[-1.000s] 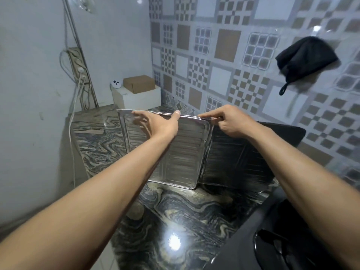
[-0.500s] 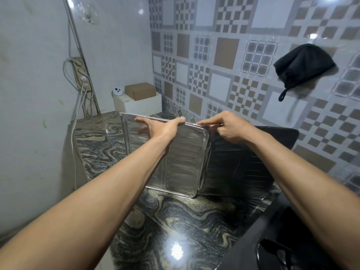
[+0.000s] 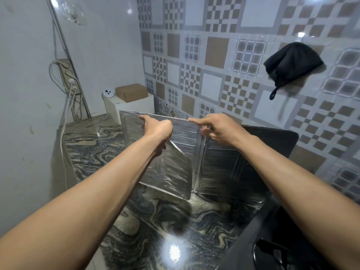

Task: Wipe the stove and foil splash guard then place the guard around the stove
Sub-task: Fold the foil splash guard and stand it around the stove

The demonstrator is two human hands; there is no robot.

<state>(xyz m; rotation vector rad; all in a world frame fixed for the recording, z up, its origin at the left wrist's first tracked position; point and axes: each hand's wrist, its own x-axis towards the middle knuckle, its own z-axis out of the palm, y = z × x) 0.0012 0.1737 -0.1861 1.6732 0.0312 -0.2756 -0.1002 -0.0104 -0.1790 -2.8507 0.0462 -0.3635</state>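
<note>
Inspection of the head view.

- **Task item:** The silver ribbed foil splash guard stands unfolded on the dark marbled stone worktop, in the middle of the scene and near the far patterned tile wall. Its left panel is bright and creased diagonally. The panels to the right of the fold look dark and run along the wall.
- **Left hand:** The left hand grips the top edge of the left panel, with fingers curled over the rim.
- **Right hand:** The right hand pinches the top edge just beside the fold between panels. The index finger lies along the rim.
- **Stove:** The dark grey stove with a black burner ring sits at the near right corner, close to the guard. The guard is not around it. Whether they touch cannot be told, as the right forearm covers that side.
- **Surroundings:**
  - A black cloth hangs on the tile wall at the far right.
  - A brown cardboard box rests on a white box in the far left corner of the worktop.
  - A beige power strip is fixed to the left wall, and white cables hang down from it.
</note>
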